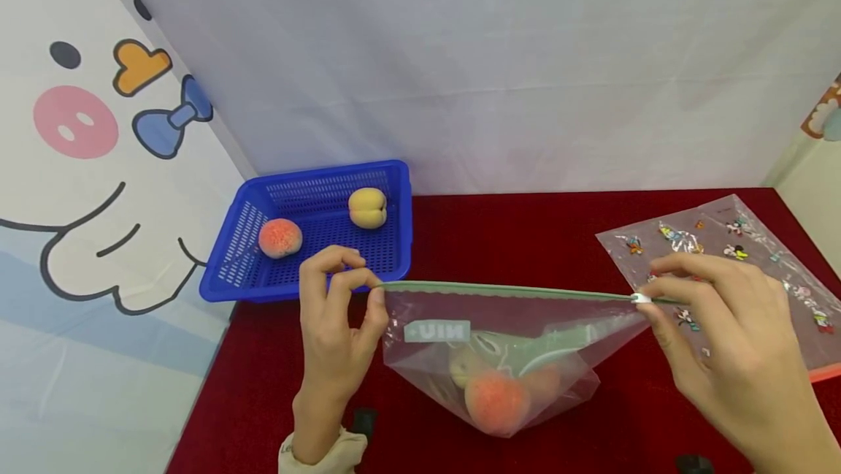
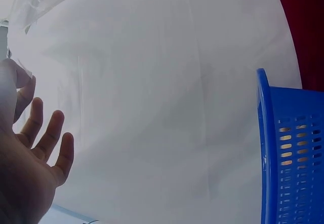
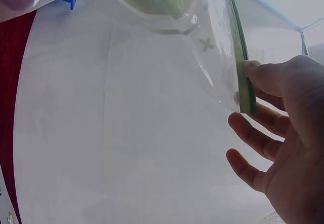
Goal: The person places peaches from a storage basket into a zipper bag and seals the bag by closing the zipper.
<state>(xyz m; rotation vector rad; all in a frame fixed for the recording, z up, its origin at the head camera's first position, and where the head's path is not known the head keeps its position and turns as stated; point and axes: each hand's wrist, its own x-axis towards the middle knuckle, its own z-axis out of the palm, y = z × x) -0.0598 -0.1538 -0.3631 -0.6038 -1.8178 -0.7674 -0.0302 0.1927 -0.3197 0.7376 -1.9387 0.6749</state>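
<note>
Left of centre, a basket (image 1: 322,233) holds two peaches (image 1: 280,238). Below it, the left hand (image 1: 335,334) pinches one top corner of a clear bag (image 1: 525,313), lower centre, holding more peaches (image 1: 497,402). At right, the right hand (image 1: 742,335) pinches its slider (image 1: 640,299), overlapping a printed bag (image 1: 769,269).

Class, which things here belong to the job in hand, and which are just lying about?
Job in hand:
clear bag, held by left hand and right hand
fruit inside it
its white slider
probably blue basket and its two fruits

Apparently just lying about:
cartoon-print bag
cartoon backdrop, mere scenery
</note>
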